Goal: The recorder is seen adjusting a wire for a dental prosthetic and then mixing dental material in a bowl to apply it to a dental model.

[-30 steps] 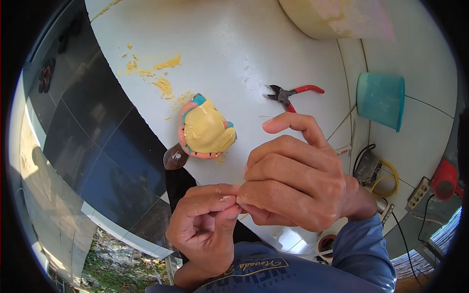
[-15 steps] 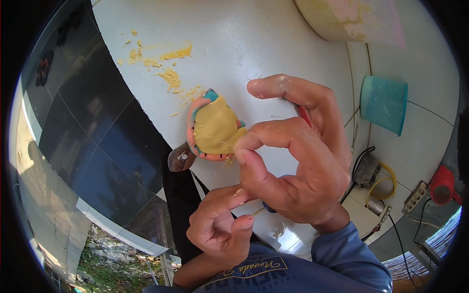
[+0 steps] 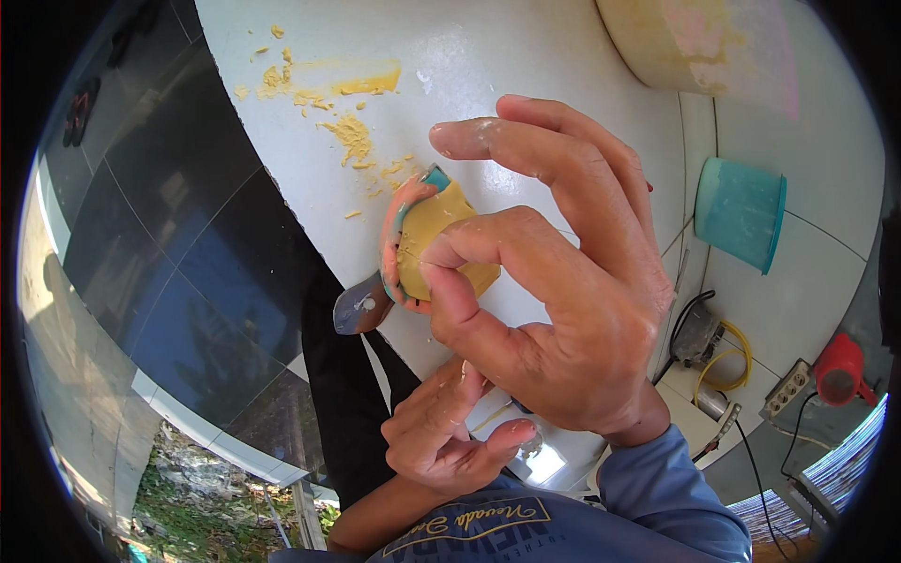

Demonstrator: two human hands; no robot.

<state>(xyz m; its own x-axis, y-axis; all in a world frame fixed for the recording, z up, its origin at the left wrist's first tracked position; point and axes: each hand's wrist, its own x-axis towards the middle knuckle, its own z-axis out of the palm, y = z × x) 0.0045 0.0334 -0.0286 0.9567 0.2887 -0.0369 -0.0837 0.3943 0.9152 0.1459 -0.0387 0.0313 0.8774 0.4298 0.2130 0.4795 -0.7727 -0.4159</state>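
Observation:
A smooth yellow clay-like lump (image 3: 427, 230) sits on the white tabletop in a peach and teal form (image 3: 391, 225) that rims its left side. Over the lump, my right hand (image 3: 563, 291) pinches thumb and forefinger together, the other fingers raised and bent. Whatever the pinch holds is too small to make out, and the hand covers the lump's right part. A speck of red shows behind the raised fingers. Lower down, my left hand (image 3: 455, 432) has its thumb and forefinger apart with the other fingers curled, close under my right hand. Its fingertips carry yellowish residue.
Yellow crumbs and smears (image 3: 349, 136) lie on the table (image 3: 469, 56). A flat brown-grey piece (image 3: 359, 308) juts over the table's left edge. To the right are a teal tub (image 3: 741, 211), a large pale bucket (image 3: 694, 47), a power strip (image 3: 786, 387) and a red object (image 3: 838, 369).
My right hand has moved left over the lump, covering more of it, and its upper fingers have spread. My left hand has shifted slightly right. The whole view has shifted a little.

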